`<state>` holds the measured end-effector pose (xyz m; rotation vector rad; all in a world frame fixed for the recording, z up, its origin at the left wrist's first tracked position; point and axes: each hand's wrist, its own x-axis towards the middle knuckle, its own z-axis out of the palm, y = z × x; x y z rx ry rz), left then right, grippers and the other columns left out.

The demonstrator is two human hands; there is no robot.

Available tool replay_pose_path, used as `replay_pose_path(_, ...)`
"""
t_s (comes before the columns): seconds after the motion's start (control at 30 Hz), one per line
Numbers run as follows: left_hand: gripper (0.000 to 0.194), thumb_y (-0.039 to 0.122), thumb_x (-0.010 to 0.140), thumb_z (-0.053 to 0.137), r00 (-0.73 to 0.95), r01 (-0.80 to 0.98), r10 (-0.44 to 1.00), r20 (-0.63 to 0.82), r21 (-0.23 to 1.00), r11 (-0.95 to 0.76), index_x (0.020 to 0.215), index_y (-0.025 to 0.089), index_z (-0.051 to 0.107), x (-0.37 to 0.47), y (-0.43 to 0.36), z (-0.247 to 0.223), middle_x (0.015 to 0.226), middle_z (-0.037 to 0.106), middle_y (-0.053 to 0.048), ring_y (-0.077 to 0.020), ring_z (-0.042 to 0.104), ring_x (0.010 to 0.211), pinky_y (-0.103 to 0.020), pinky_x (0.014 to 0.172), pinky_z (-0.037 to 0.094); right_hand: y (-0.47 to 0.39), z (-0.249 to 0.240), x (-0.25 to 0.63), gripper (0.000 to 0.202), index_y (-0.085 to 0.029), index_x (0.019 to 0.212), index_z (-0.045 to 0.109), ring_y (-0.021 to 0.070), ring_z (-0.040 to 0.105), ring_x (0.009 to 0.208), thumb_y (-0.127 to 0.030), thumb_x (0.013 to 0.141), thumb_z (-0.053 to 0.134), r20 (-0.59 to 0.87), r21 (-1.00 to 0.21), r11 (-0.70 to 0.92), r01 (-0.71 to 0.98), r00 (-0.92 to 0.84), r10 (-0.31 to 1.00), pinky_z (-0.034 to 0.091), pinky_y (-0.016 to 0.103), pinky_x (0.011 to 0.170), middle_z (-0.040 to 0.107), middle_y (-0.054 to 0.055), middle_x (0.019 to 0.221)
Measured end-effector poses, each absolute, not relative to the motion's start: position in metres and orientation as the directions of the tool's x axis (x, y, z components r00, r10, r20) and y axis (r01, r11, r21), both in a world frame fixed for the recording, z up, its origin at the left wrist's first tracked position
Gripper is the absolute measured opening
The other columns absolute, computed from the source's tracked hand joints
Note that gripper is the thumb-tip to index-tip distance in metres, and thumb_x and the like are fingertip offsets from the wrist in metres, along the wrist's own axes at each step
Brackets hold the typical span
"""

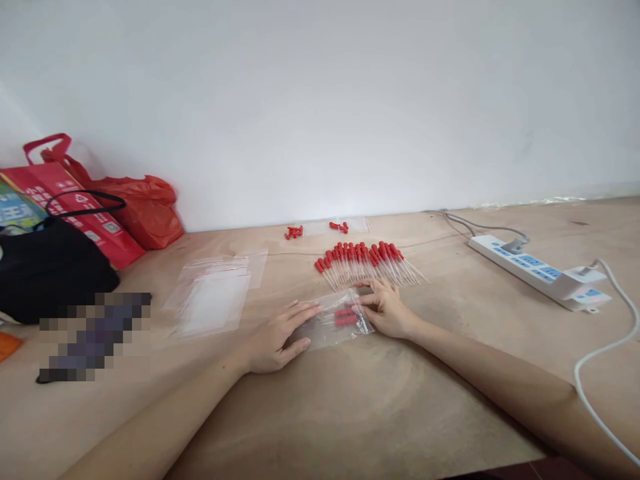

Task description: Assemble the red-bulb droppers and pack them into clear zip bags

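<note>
A clear zip bag [325, 337] lies on the table in front of me, with a few red-bulbed droppers [345, 316] inside. My left hand [280, 337] rests over the bag's left end, fingers stretched out and thumb apart. At the right end, my right hand [385, 310] pinches the edge of the bag between thumb and fingers. Just beyond both hands, many more droppers [360, 257] lie side by side in a fanned row, red bulbs away from me and thin pale tubes towards me.
Flat clear bags [215, 293] lie in a pile at left. Loose red bulbs [294, 232] lie near the wall. A white power strip [530, 267] with plugs and cables stands at right. A red plastic bag [150, 207], a black bag [55, 267] and a blurred dark object [95, 340] occupy the far left.
</note>
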<state>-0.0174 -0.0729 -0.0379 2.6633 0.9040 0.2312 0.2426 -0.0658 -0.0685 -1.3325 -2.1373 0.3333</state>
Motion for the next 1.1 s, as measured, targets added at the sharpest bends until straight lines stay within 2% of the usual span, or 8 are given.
replay_pose_path(0.1,0.048,0.028,0.086,0.039,0.784,0.572,0.620,0.042,0.342,-0.746,0.132,0.025,0.027,-0.018,-0.073,-0.039,0.138,0.031,-0.004,-0.0209,0.027,0.127,-0.044,0.105,0.021,-0.060,-0.063,0.247,0.020,-0.030,0.079,0.068,0.0235,0.043,0.102,-0.031,0.079,0.049,0.381,-0.419,0.455,0.785,-0.303,0.873,0.026,0.044,0.082,0.055,0.004,0.107)
replay_pose_path(0.23,0.044,0.028,0.086,0.039,0.787,0.570,0.616,0.034,0.342,-0.747,0.130,0.026,0.033,-0.019,-0.072,-0.040,0.139,0.029,-0.004,-0.0219,0.026,0.127,-0.045,0.104,0.022,-0.023,-0.050,0.262,0.021,-0.023,0.077,0.068,0.0206,0.046,0.090,-0.031,0.077,0.048,0.509,-0.349,0.321,0.880,-0.110,0.854,0.025,0.040,0.081,0.059,0.006,0.091)
replay_pose_path(0.53,0.044,0.028,0.085,0.041,0.783,0.568,0.620,0.044,0.356,-0.743,0.129,0.026,0.035,-0.019,-0.074,-0.038,0.137,0.033,-0.005,-0.0223,0.029,0.126,-0.045,0.104,0.023,0.065,-0.043,0.259,0.033,-0.023,0.091,0.066,0.0286,0.041,0.102,-0.038,0.081,0.039,0.327,-0.292,-0.027,0.956,0.127,0.937,0.024,0.049,0.082,0.055,0.011,0.107)
replay_pose_path(0.63,0.044,0.027,0.085,0.042,0.782,0.565,0.621,0.049,0.365,-0.740,0.129,0.026,0.035,-0.019,-0.074,-0.037,0.138,0.032,-0.004,-0.0220,0.029,0.126,-0.044,0.104,0.024,0.074,-0.045,0.258,0.030,-0.022,0.085,0.068,0.0307,0.040,0.105,-0.037,0.078,0.043,0.279,-0.364,-0.060,0.930,0.170,0.945,0.023,0.052,0.084,0.055,0.013,0.106)
replay_pose_path(0.77,0.045,0.028,0.085,0.042,0.786,0.555,0.615,0.061,0.369,-0.746,0.129,0.026,0.036,-0.019,-0.073,-0.038,0.137,0.033,-0.005,-0.0226,0.030,0.125,-0.045,0.104,0.023,0.074,-0.040,0.266,0.021,-0.018,0.073,0.064,0.0295,0.044,0.102,-0.034,0.073,0.051,0.307,-0.621,0.025,0.783,0.213,0.928,0.028,0.051,0.084,0.057,0.012,0.099)
replay_pose_path(0.93,0.046,0.027,0.085,0.041,0.787,0.560,0.615,0.048,0.362,-0.745,0.130,0.026,0.033,-0.020,-0.073,-0.040,0.138,0.031,-0.004,-0.0220,0.028,0.126,-0.045,0.104,0.023,0.047,-0.036,0.288,0.028,-0.018,0.088,0.050,0.0120,0.056,0.068,-0.039,0.084,0.032,0.356,-0.768,0.200,0.608,0.146,0.923,0.044,0.028,0.065,0.062,0.004,0.080)
replay_pose_path(1.03,0.046,0.028,0.085,0.041,0.786,0.566,0.617,0.040,0.357,-0.743,0.130,0.026,0.033,-0.020,-0.072,-0.040,0.138,0.031,-0.004,-0.0215,0.027,0.127,-0.044,0.105,0.022,0.015,-0.048,0.297,0.028,-0.021,0.082,0.044,0.0095,0.051,0.052,-0.049,0.079,0.042,0.408,-0.910,0.364,0.201,0.261,0.875,0.043,0.024,0.053,0.057,-0.001,0.066)
replay_pose_path(1.1,0.045,0.028,0.085,0.040,0.784,0.573,0.620,0.029,0.352,-0.740,0.130,0.026,0.033,-0.019,-0.072,-0.039,0.138,0.031,-0.004,-0.0217,0.027,0.127,-0.045,0.105,0.022,-0.005,-0.059,0.297,0.031,-0.022,0.075,0.042,0.0087,0.050,0.050,-0.052,0.074,0.049,0.337,-0.938,0.347,0.017,0.294,0.894,0.042,0.023,0.051,0.055,-0.003,0.063)
